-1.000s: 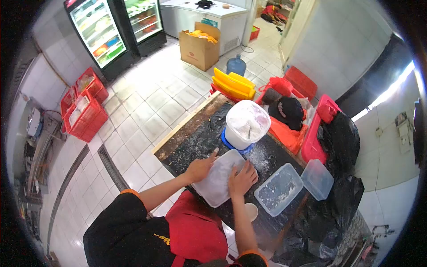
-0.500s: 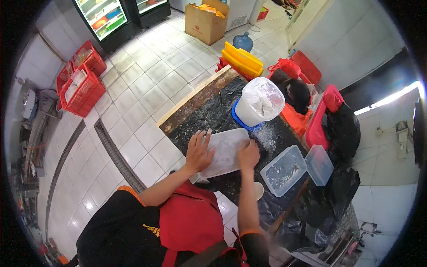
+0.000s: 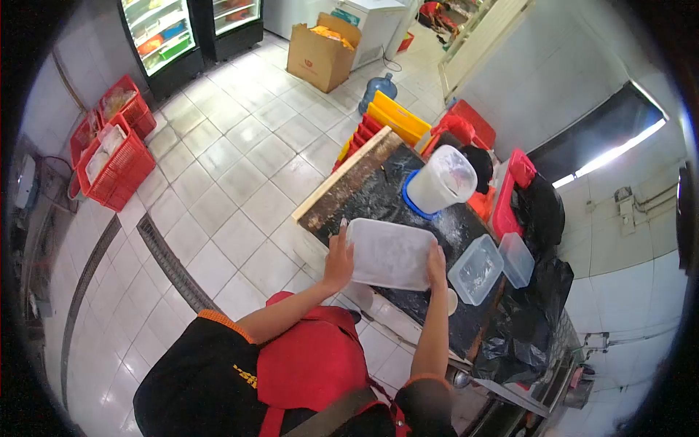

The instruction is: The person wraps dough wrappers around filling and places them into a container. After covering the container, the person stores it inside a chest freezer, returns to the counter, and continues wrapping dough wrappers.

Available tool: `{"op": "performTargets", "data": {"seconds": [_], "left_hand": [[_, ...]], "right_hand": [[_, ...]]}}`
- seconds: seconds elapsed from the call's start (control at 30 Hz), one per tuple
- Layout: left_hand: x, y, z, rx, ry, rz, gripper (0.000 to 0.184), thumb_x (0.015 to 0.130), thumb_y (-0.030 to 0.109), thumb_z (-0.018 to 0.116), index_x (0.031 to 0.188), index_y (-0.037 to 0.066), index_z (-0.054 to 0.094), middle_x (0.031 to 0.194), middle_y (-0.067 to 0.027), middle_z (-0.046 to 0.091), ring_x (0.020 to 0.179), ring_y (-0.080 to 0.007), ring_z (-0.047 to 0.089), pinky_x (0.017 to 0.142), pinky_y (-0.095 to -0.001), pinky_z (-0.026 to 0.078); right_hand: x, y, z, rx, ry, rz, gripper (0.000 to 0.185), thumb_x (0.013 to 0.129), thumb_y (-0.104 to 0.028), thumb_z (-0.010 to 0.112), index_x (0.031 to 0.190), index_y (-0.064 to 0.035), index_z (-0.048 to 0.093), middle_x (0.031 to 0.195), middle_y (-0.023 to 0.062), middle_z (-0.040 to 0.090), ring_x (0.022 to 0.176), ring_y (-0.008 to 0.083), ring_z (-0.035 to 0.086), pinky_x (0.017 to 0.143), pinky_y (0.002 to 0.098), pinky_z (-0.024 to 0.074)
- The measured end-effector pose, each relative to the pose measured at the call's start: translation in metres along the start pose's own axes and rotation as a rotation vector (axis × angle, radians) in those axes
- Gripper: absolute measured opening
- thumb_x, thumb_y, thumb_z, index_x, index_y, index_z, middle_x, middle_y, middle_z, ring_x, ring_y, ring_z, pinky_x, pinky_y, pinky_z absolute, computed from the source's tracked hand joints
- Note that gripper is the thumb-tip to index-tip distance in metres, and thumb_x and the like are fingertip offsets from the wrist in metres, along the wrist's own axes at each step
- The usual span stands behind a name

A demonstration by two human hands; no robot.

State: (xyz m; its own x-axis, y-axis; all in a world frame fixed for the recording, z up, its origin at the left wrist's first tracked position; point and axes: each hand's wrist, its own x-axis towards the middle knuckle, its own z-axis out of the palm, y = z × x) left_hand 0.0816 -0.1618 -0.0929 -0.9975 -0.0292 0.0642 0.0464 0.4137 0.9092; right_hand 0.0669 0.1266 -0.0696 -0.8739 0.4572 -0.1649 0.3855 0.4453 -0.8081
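Dead centre of frame, our left hand point(image 3: 337, 261) and right hand point(image 3: 437, 266) grip the frosted container point(image 3: 392, 255); the powdery tub point(image 3: 428, 192) stands uncovered!

Head camera: one wide view from above, facing forward and steeply down.
It looks from the wearer's head over the apron point(image 3: 313, 357), nearest the lens and low in the frame. The left hand point(image 3: 339, 261) and right hand point(image 3: 437, 269) come at close range, around mid-frame; the table point(image 3: 357, 191) is close too, right of centre and seen at a slant. Farther off, the floor point(image 3: 240, 175) runs back to the fridges point(image 3: 162, 36) at top left. Dark, rounded edges ring the view.
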Motion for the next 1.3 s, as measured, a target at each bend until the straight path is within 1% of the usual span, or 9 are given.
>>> {"op": "performTargets", "data": {"seconds": [0.1, 0.2, 0.3, 0.43, 0.6, 0.97, 1.07, 1.17, 1.3], "left_hand": [[-0.002, -0.006, -0.045, -0.096, 0.162, 0.219, 0.073, 0.098, 0.013, 0.057, 0.156, 0.006, 0.014, 0.123, -0.0247, 0.051, 0.106, -0.0387, 0.055, 0.092, -0.0416, 0.047], [0.018, 0.007, -0.106, -0.267, 0.125, 0.11, 0.074, 0.1, 0.015, 0.054, 0.157, 0.004, 0.008, 0.142, -0.0246, 0.045, 0.117, -0.0328, 0.054, 0.1, -0.039, 0.043], [0.017, 0.023, -0.183, -0.43, 0.072, -0.033, 0.076, 0.1, 0.017, 0.052, 0.158, 0.003, 0.004, 0.155, -0.0197, 0.034, 0.128, -0.0276, 0.048, 0.108, -0.037, 0.037], [0.0, 0.006, -0.255, -0.462, 0.165, 0.18, 0.071, 0.099, 0.018, 0.051, 0.157, 0.004, 0.012, 0.154, -0.0203, 0.035, 0.13, -0.0325, 0.046, 0.111, -0.0382, 0.033], [-0.022, -0.02, -0.317, -0.193, 0.335, 0.485, 0.054, 0.1, 0.019, 0.05, 0.151, 0.006, 0.037, 0.149, -0.02, 0.042, 0.128, -0.0333, 0.047, 0.109, -0.0426, 0.034], [-0.005, -0.034, -0.38, -0.183, 0.618, 0.147, 0.043, 0.105, 0.024, 0.043, 0.143, 0.005, 0.049, 0.141, -0.0189, 0.052, 0.128, -0.0324, 0.048, 0.11, -0.0419, 0.034], [0.022, -0.036, -0.4, -0.157, 0.61, 0.136, 0.042, 0.104, 0.023, 0.044, 0.142, 0.004, 0.049, 0.14, -0.019, 0.053, 0.126, -0.0323, 0.049, 0.109, -0.0419, 0.035], [0.066, -0.039, -0.421, -0.072, 0.586, 0.225, 0.042, 0.103, 0.025, 0.046, 0.139, 0.003, 0.05, 0.138, -0.021, 0.053, 0.124, -0.0341, 0.05, 0.107, -0.0431, 0.036], [0.13, -0.042, -0.442, 0.027, 0.572, 0.333, 0.043, 0.101, 0.029, 0.049, 0.134, 0.002, 0.054, 0.134, -0.0262, 0.051, 0.121, -0.0394, 0.052, 0.103, -0.0451, 0.04]], "right_hand": [[-0.069, -0.045, 0.014, -0.015, -0.015, 0.055, 0.055, 0.107, -0.041, 0.037, 0.118, 0.0087, 0.058, 0.121, 0.0197, 0.062, 0.117, 0.0279, 0.055, 0.101, 0.0368, 0.0398], [-0.104, -0.087, 0.044, 0.097, 0.113, -0.302, 0.04, 0.109, -0.032, 0.033, 0.093, 0.0013, 0.05, 0.087, 0.0052, 0.044, 0.086, 0.016, 0.043, 0.08, 0.0314, 0.039], [-0.125, -0.128, 0.081, 0.164, 0.059, -0.383, 0.036, 0.109, -0.032, 0.034, 0.091, -0.0044, 0.047, 0.081, 0.0041, 0.039, 0.077, 0.0155, 0.039, 0.077, 0.0323, 0.0384], [-0.132, -0.182, 0.137, 0.309, -0.043, -0.514, 0.041, 0.106, -0.042, 0.04, 0.103, -0.0028, 0.053, 0.087, 0.007, 0.049, 0.085, 0.0183, 0.048, 0.085, 0.0341, 0.041], [-0.133, -0.243, 0.181, 0.362, -0.427, -0.697, 0.069, 0.092, -0.061, 0.057, 0.124, -0.0006, 0.061, 0.122, 0.0137, 0.062, 0.116, 0.0251, 0.056, 0.103, 0.0389, 0.039], [-0.087, -0.36, 0.275, 0.286, -0.942, -0.726, 0.043, 0.092, -0.035, 0.067, 0.116, 0.0009, 0.066, 0.118, 0.0123, 0.066, 0.113, 0.0217, 0.058, 0.1, 0.0346, 0.0416], [-0.069, -0.424, 0.287, -0.191, -1.182, -0.982, 0.044, 0.09, -0.028, 0.068, 0.127, -0.0048, 0.063, 0.119, 0.0154, 0.064, 0.114, 0.0303, 0.059, 0.101, 0.0377, 0.0428], [-0.056, -0.465, 0.313, -0.438, -1.094, -1.305, 0.051, 0.089, -0.03, 0.069, 0.135, -0.009, 0.058, 0.12, 0.0168, 0.062, 0.114, 0.0359, 0.056, 0.1, 0.0424, 0.0437], [-0.028, -0.503, 0.362, -0.354, -1.138, -1.429, 0.057, 0.089, -0.036, 0.067, 0.139, -0.0123, 0.054, 0.119, 0.0168, 0.06, 0.114, 0.0373, 0.054, 0.099, 0.0451, 0.0441]]}}
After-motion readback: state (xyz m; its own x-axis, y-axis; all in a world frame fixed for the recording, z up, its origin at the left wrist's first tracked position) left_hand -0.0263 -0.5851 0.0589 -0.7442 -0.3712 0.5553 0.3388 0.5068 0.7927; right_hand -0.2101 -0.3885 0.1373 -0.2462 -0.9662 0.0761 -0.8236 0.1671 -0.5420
